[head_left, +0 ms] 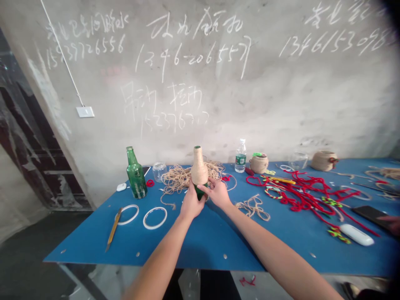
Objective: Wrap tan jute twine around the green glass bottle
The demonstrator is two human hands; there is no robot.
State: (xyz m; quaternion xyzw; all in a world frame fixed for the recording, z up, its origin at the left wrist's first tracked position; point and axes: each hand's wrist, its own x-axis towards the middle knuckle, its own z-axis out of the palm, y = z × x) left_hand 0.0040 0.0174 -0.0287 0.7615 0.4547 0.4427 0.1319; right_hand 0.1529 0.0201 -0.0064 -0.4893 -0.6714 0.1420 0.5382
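A green bottle wrapped in tan twine [199, 167] from its neck down over its shoulder stands upright at the middle of the blue table; bare green glass shows lower down. My left hand [191, 203] is closed round its lower left side. From the right, my right hand [218, 192] grips the lower part, thumb across the front. A loose pile of tan twine [176, 178] lies behind and beside the bottle.
Left: an unwrapped green bottle [136, 177], two white rings [155, 227] and a yellow cutter [113, 230]. Right: a water bottle [240, 157], a twine-wrapped jar [259, 163], red cords [304, 196] and a white case [356, 234]. Another person's hand [392, 224] is beside a phone [371, 216].
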